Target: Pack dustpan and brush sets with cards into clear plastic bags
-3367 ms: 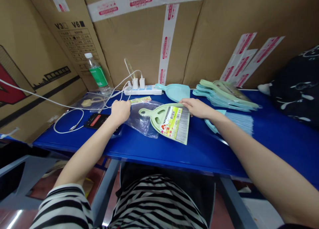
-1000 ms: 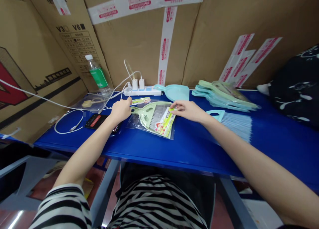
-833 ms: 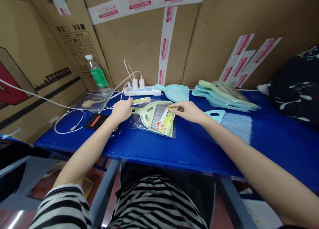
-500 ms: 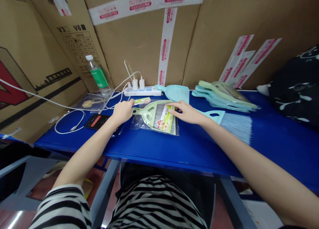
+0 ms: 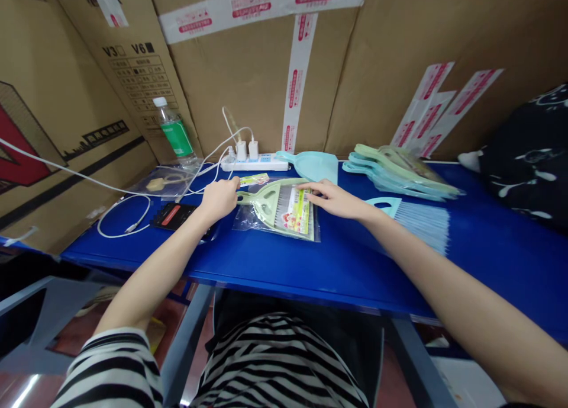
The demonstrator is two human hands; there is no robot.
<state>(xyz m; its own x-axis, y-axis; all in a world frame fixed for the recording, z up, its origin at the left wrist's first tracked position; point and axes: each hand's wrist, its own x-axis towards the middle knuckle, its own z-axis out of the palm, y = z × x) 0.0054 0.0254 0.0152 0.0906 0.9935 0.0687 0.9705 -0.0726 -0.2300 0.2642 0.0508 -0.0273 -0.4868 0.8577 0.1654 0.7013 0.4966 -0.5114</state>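
Note:
A pale green dustpan-and-brush set point(image 5: 267, 203) lies flat on the table in a clear plastic bag, its handle pointing left. Over the grey bristles sits a yellow label card point(image 5: 302, 211). My left hand point(image 5: 219, 199) is closed at the bag's handle end, beside a small printed strip point(image 5: 254, 180); its fingertips seem to pinch the bag's edge, partly hidden. My right hand point(image 5: 332, 198) has its fingers stretched out, the tips resting on the upper right of the packet near the label.
A blue dustpan point(image 5: 315, 166) lies behind the packet and a blue brush point(image 5: 421, 223) to its right. Bagged dustpan sets point(image 5: 399, 174) are stacked at the back right. Leftward are a phone point(image 5: 173, 217), a power strip point(image 5: 266, 162), cables and a bottle point(image 5: 176, 134). Cardboard point(image 5: 248, 70) walls the back.
My right hand's fingers have shifted slightly on the packet, and the label looks a little flatter. My left hand stays in nearly the same place.

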